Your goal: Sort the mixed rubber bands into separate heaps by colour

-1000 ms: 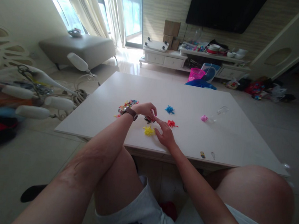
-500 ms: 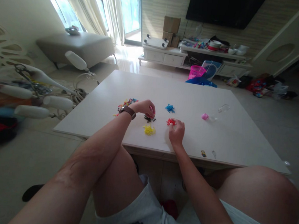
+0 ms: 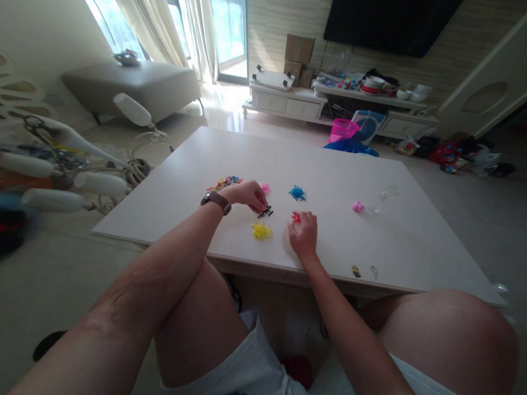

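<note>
My left hand [image 3: 251,195], a brown-strapped watch on its wrist, reaches over the white table [image 3: 338,173]. Its fingertips are pinched together at a small pile of black pieces [image 3: 268,211]; whatever lies between them is hidden. My right hand [image 3: 305,232] curls its thumb and fingers round a pile of small red pieces [image 3: 295,217], partly covering it. Nearby are piles of yellow pieces [image 3: 261,231], blue pieces [image 3: 297,193] and pink pieces [image 3: 265,188]. A mixed-colour heap [image 3: 226,183] lies beyond my left wrist. The pieces are too small to name.
On the table's right side lie a pink object [image 3: 358,207] and a clear container [image 3: 390,192]. A small yellow-and-dark figure [image 3: 356,271] sits by the near edge, beside a small clear piece [image 3: 374,272]. A lamp with white shades [image 3: 103,183] stands to the left.
My left hand has come slightly nearer and left, uncovering the pink pile behind it. The right hand has shifted a little left and covers more of the red pieces. The view tilts slightly.
</note>
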The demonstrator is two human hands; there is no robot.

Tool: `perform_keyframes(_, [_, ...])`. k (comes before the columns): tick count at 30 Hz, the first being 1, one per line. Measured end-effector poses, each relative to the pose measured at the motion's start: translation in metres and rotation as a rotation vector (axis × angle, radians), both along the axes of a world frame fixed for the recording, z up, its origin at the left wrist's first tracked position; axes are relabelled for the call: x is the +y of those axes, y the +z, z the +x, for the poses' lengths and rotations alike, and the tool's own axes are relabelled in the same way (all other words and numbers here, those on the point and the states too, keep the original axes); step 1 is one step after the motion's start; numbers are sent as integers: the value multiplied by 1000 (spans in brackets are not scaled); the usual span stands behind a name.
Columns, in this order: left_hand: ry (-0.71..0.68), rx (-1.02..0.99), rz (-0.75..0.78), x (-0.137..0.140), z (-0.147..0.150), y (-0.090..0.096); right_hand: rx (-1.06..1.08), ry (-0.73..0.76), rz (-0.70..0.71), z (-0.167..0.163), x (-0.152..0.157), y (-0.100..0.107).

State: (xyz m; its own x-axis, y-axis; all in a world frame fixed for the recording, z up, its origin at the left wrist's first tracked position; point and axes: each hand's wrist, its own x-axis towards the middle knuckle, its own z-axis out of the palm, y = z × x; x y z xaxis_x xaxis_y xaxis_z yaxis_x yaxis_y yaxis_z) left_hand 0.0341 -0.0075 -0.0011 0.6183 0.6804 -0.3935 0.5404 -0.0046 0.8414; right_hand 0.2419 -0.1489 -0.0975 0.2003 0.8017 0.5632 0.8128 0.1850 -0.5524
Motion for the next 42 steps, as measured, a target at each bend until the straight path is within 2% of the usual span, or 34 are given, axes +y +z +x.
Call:
perform_keyframes(5, [-51, -60, -42, 3, 10, -8, -80, 357, -18, -6, -7, 7])
perform_keyframes(8, [-101, -91, -51, 3, 16, -9, -131, 462, -40, -8, -10, 10])
perform_keyframes(17, [-165, -117, -46, 3, 24, -10, -106, 499, -9, -8, -11, 12])
perform_keyframes(20, [-97, -138, -27, 6, 23, -9, -81, 501, 3, -8, -11, 12])
perform_keyframes(25, [59, -172, 139, 12, 17, -5, -78, 595, -29, -8, -13, 15])
perform_keyframes(28, [69, -140, 199, 12, 15, -4, -81, 638, -70, -8, -13, 15])
perform_keyframes(34, [33, -88, 255, 14, 16, -9, -71, 579, -162, -8, -12, 10])
perform_keyframes(42, [-5, -63, 299, 15, 17, -9, -284, 629, -332, -13, -11, 17])
